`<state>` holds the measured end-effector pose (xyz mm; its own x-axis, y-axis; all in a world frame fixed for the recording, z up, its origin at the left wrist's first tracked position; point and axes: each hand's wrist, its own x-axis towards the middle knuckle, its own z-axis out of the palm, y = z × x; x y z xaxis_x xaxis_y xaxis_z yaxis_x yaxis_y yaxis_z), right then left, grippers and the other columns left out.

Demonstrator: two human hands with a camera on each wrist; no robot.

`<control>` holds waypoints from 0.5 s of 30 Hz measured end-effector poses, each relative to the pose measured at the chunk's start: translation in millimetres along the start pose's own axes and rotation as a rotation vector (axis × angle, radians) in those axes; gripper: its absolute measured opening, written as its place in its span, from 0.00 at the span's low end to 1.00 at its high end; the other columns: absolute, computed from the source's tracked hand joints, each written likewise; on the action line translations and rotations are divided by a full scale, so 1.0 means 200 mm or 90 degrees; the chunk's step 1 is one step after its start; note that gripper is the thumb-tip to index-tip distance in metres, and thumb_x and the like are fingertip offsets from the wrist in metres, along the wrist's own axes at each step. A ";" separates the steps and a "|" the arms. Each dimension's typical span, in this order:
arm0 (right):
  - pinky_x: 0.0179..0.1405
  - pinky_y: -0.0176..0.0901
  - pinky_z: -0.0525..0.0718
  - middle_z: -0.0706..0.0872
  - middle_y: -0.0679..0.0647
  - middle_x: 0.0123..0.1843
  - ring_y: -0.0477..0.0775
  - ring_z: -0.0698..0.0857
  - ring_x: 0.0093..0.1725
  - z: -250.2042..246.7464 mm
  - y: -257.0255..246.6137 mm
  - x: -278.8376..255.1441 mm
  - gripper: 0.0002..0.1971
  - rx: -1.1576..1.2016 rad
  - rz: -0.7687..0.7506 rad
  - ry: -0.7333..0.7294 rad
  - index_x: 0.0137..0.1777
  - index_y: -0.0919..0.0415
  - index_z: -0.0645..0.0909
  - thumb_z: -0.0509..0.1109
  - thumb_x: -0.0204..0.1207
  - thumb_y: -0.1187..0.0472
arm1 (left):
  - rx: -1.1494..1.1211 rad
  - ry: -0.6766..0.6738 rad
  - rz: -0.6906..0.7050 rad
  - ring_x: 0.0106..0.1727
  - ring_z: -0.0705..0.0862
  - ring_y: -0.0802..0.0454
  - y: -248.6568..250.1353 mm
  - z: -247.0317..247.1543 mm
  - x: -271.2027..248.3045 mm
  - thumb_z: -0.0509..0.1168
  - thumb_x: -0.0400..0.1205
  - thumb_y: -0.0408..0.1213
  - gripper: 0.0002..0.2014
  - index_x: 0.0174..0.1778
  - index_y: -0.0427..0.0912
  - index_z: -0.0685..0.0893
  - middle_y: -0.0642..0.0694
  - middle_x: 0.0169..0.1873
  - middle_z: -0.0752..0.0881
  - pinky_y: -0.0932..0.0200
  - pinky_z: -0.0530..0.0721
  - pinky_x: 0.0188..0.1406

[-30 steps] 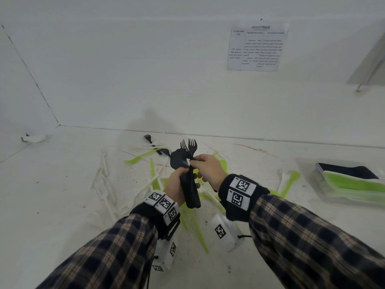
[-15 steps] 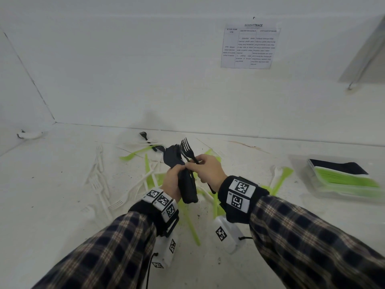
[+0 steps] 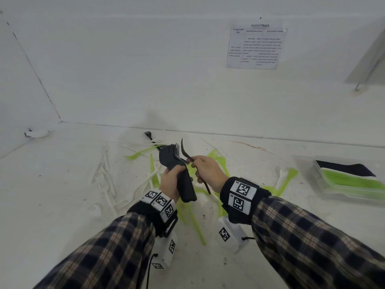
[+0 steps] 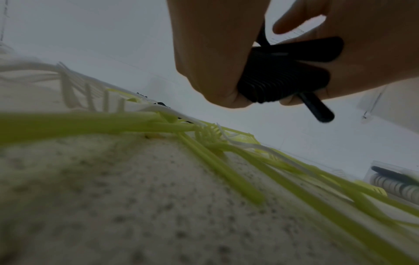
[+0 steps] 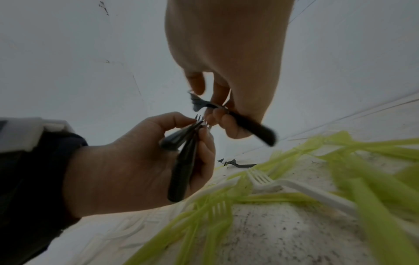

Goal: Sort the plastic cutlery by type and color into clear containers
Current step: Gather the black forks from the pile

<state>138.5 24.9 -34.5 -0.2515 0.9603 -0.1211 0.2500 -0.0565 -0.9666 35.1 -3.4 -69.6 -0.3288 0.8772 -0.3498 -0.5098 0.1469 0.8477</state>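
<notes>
Right hand [image 3: 205, 166] pinches a single black fork [image 3: 186, 153] by its thin neck, fingertips [image 5: 223, 117] curled tight, tines up and handle trailing down past the palm. Just beside it the left hand [image 3: 171, 183] wraps a bundle of black forks [image 3: 177, 174], fingers closed round the stacked handles, tines fanned out at the top. The lone fork is touching or nearly touching the bundle's heads; which, I can't say.

To do this well, I'd say: turn the single fork so its curve matches the rest, slide it in handle-first along the stack, and loosen the left grip only a little so the smooth, slippery handles don't splay.

Below on the speckled white table [image 3: 52, 205] lie green cutlery [image 3: 192, 224] pieces, long and thin, crossed with white forks [image 3: 104, 174] to the left. One more black fork [image 3: 149, 136] lies far off. At right, a clear container [image 3: 341, 180] already holds flat stacks of green and black.
</notes>
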 end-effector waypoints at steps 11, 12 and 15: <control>0.43 0.37 0.78 0.85 0.52 0.47 0.48 0.80 0.41 0.13 0.00 0.05 0.11 -0.077 -0.085 0.042 0.57 0.60 0.85 0.67 0.77 0.64 | -0.018 -0.049 -0.053 0.31 0.84 0.47 0.07 -0.06 0.04 0.58 0.81 0.30 0.10 0.54 0.29 0.80 0.36 0.39 0.81 0.58 0.83 0.30; 0.46 0.40 0.80 0.85 0.52 0.47 0.48 0.80 0.42 0.13 0.00 0.05 0.12 -0.086 -0.088 0.040 0.58 0.61 0.85 0.68 0.76 0.64 | -0.012 -0.052 -0.065 0.33 0.83 0.46 0.08 -0.06 0.05 0.56 0.82 0.29 0.09 0.50 0.30 0.80 0.36 0.39 0.80 0.56 0.83 0.33; 0.50 0.40 0.83 0.84 0.52 0.47 0.49 0.82 0.46 0.14 -0.01 0.05 0.13 -0.119 -0.111 0.032 0.59 0.63 0.85 0.69 0.74 0.67 | -0.074 -0.074 -0.078 0.42 0.81 0.43 0.10 -0.08 0.07 0.53 0.83 0.32 0.12 0.49 0.30 0.80 0.35 0.45 0.80 0.55 0.82 0.39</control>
<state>108.3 27.1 -40.1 -0.2603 0.9637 0.0592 0.3767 0.1578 -0.9128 8.2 4.3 -64.0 -0.1678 0.9042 -0.3926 -0.6311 0.2074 0.7475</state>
